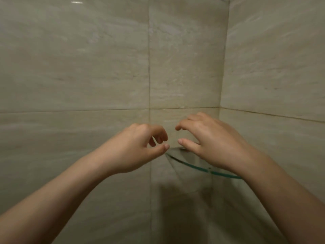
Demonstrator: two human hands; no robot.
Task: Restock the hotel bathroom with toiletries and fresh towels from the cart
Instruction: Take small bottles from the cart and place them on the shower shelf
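The wall tiles are a pale grey-beige, streaked with faint lighter and darker veins like marble, running mostly level across each tile. Thin darker grout lines divide them, some with a brownish tint near the corner. The glass shelf is clear, letting the beige tile show through, and its curved front edge reads as a narrow band of dark green. Below the shelf a soft grey shadow darkens the tile.

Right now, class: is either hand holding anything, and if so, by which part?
Nothing is held. The left hand and right hand hover with fingers curled and empty above the glass corner shelf.
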